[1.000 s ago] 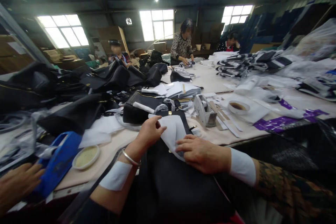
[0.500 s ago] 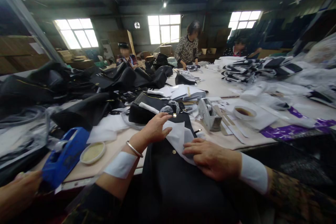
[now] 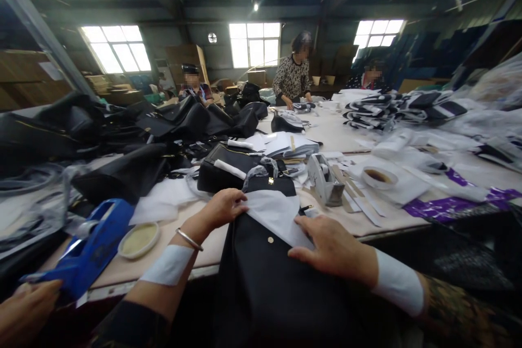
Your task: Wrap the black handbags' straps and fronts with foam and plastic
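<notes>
From the head camera, no lettering on anything here can be read. The left hand (image 3: 222, 207) has its fingers (image 3: 240, 202) curled over the left edge of a thin, matte white sheet (image 3: 277, 216), pinching it against a black bag (image 3: 269, 277) of smooth, leather-like material. The right hand (image 3: 332, 247) lies flat, fingers spread and released, pressing the sheet's lower right corner onto the bag. Between the two hands a small round gold stud (image 3: 269, 240) shows on the bag, which hangs off the near edge of the pale worktop (image 3: 228, 239) toward the person.

Beyond the right fingers stands a grey metal tape dispenser (image 3: 325, 178), and further right a shallow white dish (image 3: 379, 176) with brown liquid, then purple glossy scraps (image 3: 442, 207). Left of the left fingers sit a round cream-filled dish (image 3: 138, 239) and a blue plastic dispenser (image 3: 92, 250), touched by another person's hand (image 3: 24, 312). Just beyond the left fingers lies a boxy black handbag (image 3: 226, 168).
</notes>
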`<state>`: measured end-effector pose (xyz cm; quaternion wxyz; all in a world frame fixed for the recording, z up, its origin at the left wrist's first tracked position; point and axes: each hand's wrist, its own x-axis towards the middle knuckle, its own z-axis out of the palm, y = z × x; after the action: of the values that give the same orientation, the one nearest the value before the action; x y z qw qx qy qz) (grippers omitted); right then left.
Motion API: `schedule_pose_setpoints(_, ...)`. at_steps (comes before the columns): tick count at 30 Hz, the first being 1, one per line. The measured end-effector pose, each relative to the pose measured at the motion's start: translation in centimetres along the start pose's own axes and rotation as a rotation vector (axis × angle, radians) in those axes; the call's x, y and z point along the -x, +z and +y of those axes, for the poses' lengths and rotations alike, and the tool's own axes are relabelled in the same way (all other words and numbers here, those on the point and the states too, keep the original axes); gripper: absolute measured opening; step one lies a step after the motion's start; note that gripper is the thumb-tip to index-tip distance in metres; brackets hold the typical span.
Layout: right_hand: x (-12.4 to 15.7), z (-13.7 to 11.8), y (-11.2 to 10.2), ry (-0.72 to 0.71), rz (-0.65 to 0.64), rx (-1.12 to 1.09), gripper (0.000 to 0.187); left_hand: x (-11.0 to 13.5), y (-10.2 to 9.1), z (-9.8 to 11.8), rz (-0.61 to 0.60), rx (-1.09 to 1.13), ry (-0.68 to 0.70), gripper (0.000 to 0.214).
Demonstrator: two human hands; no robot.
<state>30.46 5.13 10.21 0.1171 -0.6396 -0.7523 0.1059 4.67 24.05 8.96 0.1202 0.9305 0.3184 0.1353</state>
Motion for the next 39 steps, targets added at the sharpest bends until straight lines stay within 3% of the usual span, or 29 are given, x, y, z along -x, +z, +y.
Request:
schedule_pose_setpoints(2, -1.3, -0.4, 0.6, 0.109, 0.025, -0.008, 0.052, 1.0, -0.3, 0.1, 0.082, 0.08, 0.05, 0.008)
schedule_pose_setpoints(4, -2.7, -0.2, 1.1, 0.161, 0.026, -0.087, 0.033, 1.9, -0.5, 0.2, 0.143, 0.127, 0.096, 0.011)
schedule_pose_setpoints(6, -4.1, 0.5, 1.4, 0.165, 0.016, -0.223, 0.017, 2.7, -0.4, 0.3, 0.18, 0.14, 0.112, 0.011)
schedule_pose_setpoints(8, -5.2, 1.2, 1.3, 0.136, 0.043, -0.328, 0.013, 3.3, -0.3, 0.1, 0.21, 0.141, 0.1, 0.011)
schedule_pose_setpoints(15, -9.2, 2.6, -2.4, -0.169, 0.485, -0.149, 0.009, 3.8, -0.2, -1.2, 0.395, 0.154, -0.018, 0.009)
schedule_pose_setpoints(19, -10.4, 3.5, -4.0, -0.439, 0.639, -0.071, 0.011, 4.8, -1.2, -0.7, 0.481, 0.055, 0.1, 0.007)
schedule_pose_setpoints(22, -9.4, 4.8, -3.1, -0.631, 0.557, -0.038, 0.015, 6.7, -1.9, 1.2, 0.431, -0.078, 0.219, 0.011)
schedule_pose_setpoints(26, -6.7, 6.7, -0.1, -0.705, 0.325, 0.043, 0.019, 8.9, -2.0, 4.5, 0.16, -0.146, 0.281, 0.015)
schedule_pose_setpoints(29, -5.5, 7.5, 1.3, -0.684, 0.237, 0.02, 0.019, 9.0, -2.0, 5.8, -0.008, -0.092, 0.189, 0.003)
schedule_pose_setpoints(30, -5.4, 7.6, 1.4, -0.675, 0.212, 0.005, 0.02, 8.7, -2.0, 5.9, -0.038, -0.06, 0.149, 0.012)
schedule_pose_setpoints(32, -5.3, 7.5, 1.0, -0.654, 0.151, -0.005, 0.023, 7.8, -2.1, 5.8, -0.056, -0.009, 0.049, 0.032)
schedule_pose_setpoints(36, -5.1, 7.0, -0.4, -0.612, 0.031, 0.032, 0.025, 6.0, -2.3, 5.5, -0.033, -0.039, -0.217, 0.042)
schedule_pose_setpoints(39, -4.6, 7.3, -0.6, -0.596, -0.013, 0.027, 0.028, 5.5, -1.9, 5.6, -0.084, -0.127, -0.299, 0.049)
